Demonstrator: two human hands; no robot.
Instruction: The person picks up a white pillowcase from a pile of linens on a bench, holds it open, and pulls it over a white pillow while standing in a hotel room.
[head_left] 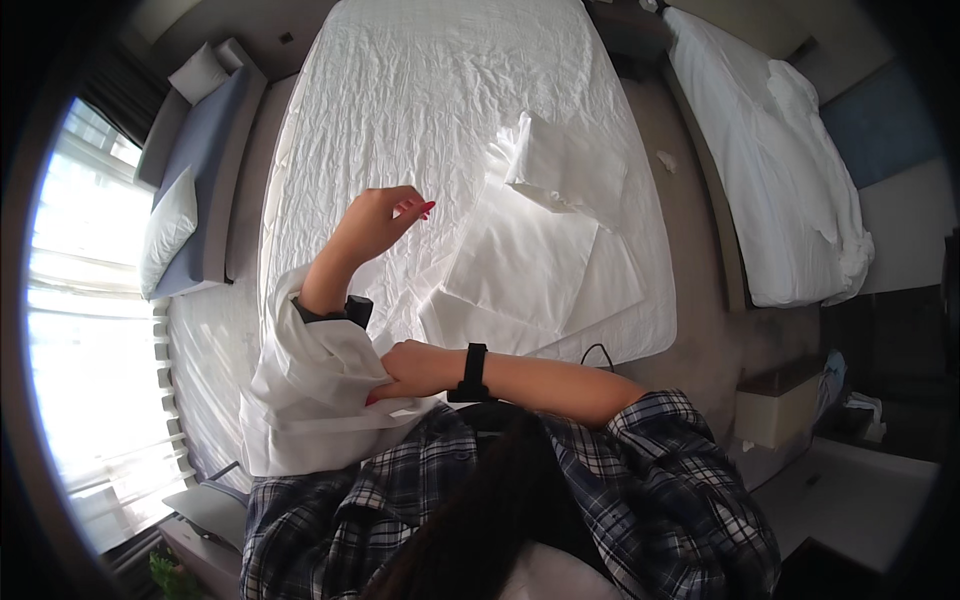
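A white cloth [305, 400], perhaps a pillowcase, is bunched around my left forearm and hangs down in front of my body. My left hand [378, 222] reaches out beyond it over the bed, its fingers loosely bent and holding nothing. At the cloth's right edge, my right hand [415, 370] is closed on the fabric, thumb tucked against it. Black bands sit on both of my wrists. Ahead to the right, folded white linens [525, 265] lie spread on the bed, with a thicker folded white bundle [545, 165] at their far end.
The bed [400, 80] has a wrinkled white cover. Another bed [770, 180] with rumpled white bedding stands at the right. A blue sofa [215, 150] with white pillows is at the left, near a bright window [90, 330]. A box-like bin [780, 405] stands at lower right.
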